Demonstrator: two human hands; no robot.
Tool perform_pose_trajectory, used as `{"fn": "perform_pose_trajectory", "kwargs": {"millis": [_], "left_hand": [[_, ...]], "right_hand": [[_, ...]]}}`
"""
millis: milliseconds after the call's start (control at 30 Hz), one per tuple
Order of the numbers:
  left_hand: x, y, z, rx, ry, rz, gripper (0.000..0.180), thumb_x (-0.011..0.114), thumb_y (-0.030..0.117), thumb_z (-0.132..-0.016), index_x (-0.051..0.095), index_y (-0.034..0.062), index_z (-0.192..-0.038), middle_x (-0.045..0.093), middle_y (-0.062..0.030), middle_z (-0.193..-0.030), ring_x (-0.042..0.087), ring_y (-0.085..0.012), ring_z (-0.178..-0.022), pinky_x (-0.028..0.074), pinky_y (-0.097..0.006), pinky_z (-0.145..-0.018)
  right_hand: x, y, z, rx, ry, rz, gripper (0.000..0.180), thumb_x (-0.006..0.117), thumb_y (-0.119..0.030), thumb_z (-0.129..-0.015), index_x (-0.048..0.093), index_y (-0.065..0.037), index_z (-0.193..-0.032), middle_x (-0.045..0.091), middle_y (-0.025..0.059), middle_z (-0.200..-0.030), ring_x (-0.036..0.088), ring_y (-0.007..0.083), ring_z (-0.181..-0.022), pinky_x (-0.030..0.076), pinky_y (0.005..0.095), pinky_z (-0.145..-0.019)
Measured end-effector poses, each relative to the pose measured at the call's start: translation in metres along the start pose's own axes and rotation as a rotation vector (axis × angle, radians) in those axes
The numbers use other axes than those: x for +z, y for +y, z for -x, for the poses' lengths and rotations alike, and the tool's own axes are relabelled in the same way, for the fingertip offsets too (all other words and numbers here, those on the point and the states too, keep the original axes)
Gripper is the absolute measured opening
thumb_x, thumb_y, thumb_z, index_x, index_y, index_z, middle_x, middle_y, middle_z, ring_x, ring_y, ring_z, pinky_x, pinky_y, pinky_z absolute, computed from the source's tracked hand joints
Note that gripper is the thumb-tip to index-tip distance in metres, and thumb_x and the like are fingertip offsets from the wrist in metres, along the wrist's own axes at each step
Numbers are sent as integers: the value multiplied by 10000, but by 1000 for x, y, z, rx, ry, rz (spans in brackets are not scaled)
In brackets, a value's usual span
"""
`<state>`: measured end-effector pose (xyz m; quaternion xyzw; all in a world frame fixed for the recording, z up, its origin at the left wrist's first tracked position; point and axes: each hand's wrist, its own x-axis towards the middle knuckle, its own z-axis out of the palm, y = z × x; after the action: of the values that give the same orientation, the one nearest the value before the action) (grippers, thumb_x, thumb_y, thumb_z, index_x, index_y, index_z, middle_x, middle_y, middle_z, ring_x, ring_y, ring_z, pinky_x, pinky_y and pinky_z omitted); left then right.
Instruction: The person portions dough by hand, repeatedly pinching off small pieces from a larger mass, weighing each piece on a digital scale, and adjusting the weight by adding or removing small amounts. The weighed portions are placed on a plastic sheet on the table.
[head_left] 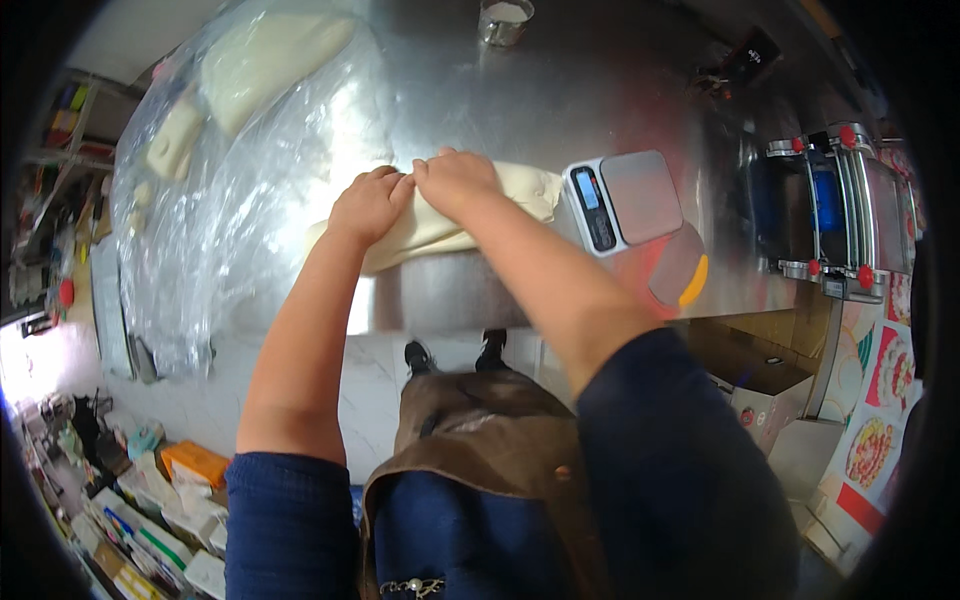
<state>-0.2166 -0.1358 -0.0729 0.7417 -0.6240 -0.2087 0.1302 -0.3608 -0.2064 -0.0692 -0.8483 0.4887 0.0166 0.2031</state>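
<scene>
A long, pale roll of dough (pixel 425 235) lies across the steel worktable in front of me, its smooth surface folded along its length. My left hand (pixel 370 207) grips the top of it near the middle, fingers curled over the far side. Close beside it, my right hand (pixel 457 183) is also closed over the dough, thumbs nearly meeting. The undersides of both hands are hidden. The roll's right end comes up near a white digital scale (pixel 645 195) with a lit display. Its left end reaches the edge of a clear plastic sheet (pixel 240 215).
Under the plastic lie a large dough slab (pixel 265 65) and smaller dough pieces (pixel 175 135). A scraper with a yellow handle (pixel 693 281) rests below the scale. A metal cup of white powder (pixel 503 25) stands at the back. A roller machine (pixel 830 205) occupies the right side.
</scene>
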Motion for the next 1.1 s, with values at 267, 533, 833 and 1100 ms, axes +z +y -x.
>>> {"fn": "perform_pose_trajectory", "kwargs": {"millis": [267,533,833,1100], "left_hand": [[45,64,124,-23,486,-164,422,500,422,-872,698,88,-1039,698,-109,-1053,625,-301,-1052,426,-444,-940],[57,24,100,261,538,-165,414,487,427,-831,664,100,-1014,678,-91,-1020,620,-297,-968,443,-430,-892],[39,8,37,102,279,-47,286,478,296,-871,657,75,-834,651,-121,-811,615,-335,-796,470,-447,-767],[13,8,-34,-226,-42,33,500,405,416,-950,736,58,-842,682,-124,-843,632,-371,-832,515,-458,-785]], "right_hand": [[-21,57,132,-177,68,-28,299,538,-318,-909,732,-100,-972,712,135,-986,652,297,-996,460,435,-920],[14,79,127,-417,607,-223,174,616,-224,-794,676,-101,-902,695,76,-936,643,275,-895,475,425,-862],[9,87,61,-165,510,-339,205,521,-204,-883,645,-83,-774,661,109,-739,632,330,-709,484,437,-664],[-2,71,4,-10,351,-250,365,468,-389,-958,697,-105,-955,701,126,-948,645,344,-910,488,445,-815]]}}
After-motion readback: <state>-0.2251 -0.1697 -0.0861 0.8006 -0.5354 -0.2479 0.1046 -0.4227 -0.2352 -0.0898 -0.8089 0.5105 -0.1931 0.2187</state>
